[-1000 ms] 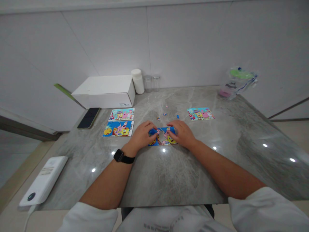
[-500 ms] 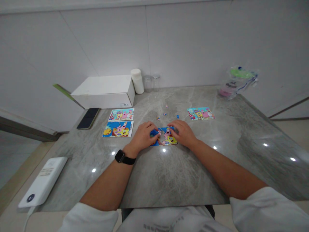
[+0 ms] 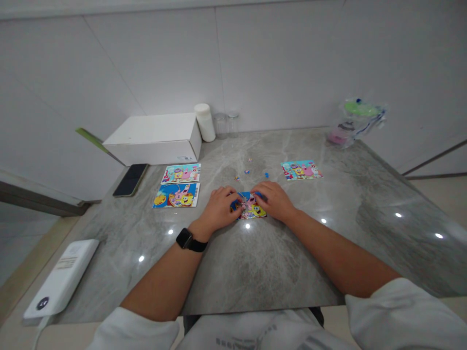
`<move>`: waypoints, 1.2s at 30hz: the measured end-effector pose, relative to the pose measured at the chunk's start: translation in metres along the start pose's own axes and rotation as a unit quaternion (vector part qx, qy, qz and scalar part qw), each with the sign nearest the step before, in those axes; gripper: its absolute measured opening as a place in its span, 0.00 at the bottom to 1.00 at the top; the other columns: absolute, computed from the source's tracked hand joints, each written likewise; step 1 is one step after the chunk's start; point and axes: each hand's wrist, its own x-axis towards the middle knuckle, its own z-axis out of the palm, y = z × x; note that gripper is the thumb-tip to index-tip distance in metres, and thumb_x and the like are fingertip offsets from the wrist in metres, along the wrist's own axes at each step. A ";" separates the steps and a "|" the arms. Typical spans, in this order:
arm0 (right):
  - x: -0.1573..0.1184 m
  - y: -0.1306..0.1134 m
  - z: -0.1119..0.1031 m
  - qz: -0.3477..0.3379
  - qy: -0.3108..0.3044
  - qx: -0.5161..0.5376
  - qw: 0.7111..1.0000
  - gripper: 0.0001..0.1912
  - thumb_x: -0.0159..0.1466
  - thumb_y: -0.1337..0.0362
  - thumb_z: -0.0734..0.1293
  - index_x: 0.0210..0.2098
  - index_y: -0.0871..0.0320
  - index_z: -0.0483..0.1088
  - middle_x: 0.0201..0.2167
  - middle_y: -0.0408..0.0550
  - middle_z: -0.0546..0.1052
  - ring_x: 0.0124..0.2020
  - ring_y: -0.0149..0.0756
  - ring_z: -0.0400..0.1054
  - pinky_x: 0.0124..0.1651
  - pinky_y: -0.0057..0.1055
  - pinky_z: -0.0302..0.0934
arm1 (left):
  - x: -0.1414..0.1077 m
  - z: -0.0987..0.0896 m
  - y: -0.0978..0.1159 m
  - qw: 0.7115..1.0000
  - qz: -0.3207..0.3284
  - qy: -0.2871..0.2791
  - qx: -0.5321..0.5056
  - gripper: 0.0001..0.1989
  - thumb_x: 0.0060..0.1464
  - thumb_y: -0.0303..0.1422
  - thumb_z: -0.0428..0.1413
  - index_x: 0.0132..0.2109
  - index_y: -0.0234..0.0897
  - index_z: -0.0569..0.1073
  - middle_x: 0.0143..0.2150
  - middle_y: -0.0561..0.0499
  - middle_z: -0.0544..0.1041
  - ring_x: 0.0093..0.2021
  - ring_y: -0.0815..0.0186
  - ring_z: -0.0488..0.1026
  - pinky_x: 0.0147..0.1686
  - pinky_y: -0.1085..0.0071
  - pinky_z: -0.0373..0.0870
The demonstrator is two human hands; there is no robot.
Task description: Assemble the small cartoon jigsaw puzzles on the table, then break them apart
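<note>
– So, where's the puzzle (image 3: 254, 211)?
– Flat on the grey surface (image 3: 262, 267), middle of the scene, between both hands. Blue, pink and yellow cartoon print.
– Left grip?
– Left hand (image 3: 221, 207) is curled over the puzzle's left end, thumb on the near side, fingers on the far side. Narrow gap, blue print showing in it. Can't tell if it has hold of a piece.
– Right grip?
– Right hand (image 3: 273, 198) covers the far right corner, fingers bent in, thumb close under them. Can't tell if anything's pinched.
– Loose bits?
– Four small pieces (image 3: 246, 171), spread apart on the far side of the hands.
– Cards?
– Blue card (image 3: 175, 195) left of the left hand, light-blue card (image 3: 181, 173) just beyond it. Similar light-blue one, the right-hand card (image 3: 302, 170), sits far right of the pieces.
– Anything else?
– Phone (image 3: 130, 180) left of the cards. White box (image 3: 151, 138) far left, white bottle (image 3: 205, 124) at its right end. White device (image 3: 62, 277) near left, cable plugged in.
</note>
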 end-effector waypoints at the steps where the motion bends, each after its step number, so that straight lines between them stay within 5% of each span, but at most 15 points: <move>1: 0.000 0.000 0.000 -0.001 -0.002 0.000 1.000 0.07 0.71 0.66 0.67 0.45 0.54 0.77 0.43 0.51 0.82 0.48 0.46 0.74 0.52 0.43 0.63 | 0.000 0.001 0.002 1.000 0.000 -0.001 0.006 0.09 0.62 0.39 0.63 0.48 0.43 0.80 0.52 0.45 0.77 0.53 0.53 0.73 0.54 0.54 0.67; 36: 0.001 -0.002 -0.001 0.000 -0.030 -0.002 1.000 0.07 0.70 0.68 0.67 0.44 0.55 0.78 0.43 0.51 0.82 0.47 0.45 0.73 0.52 0.41 0.61 | 0.005 0.008 0.006 0.999 -0.020 -0.015 0.032 0.12 0.64 0.38 0.62 0.52 0.46 0.82 0.52 0.47 0.78 0.53 0.53 0.73 0.54 0.54 0.67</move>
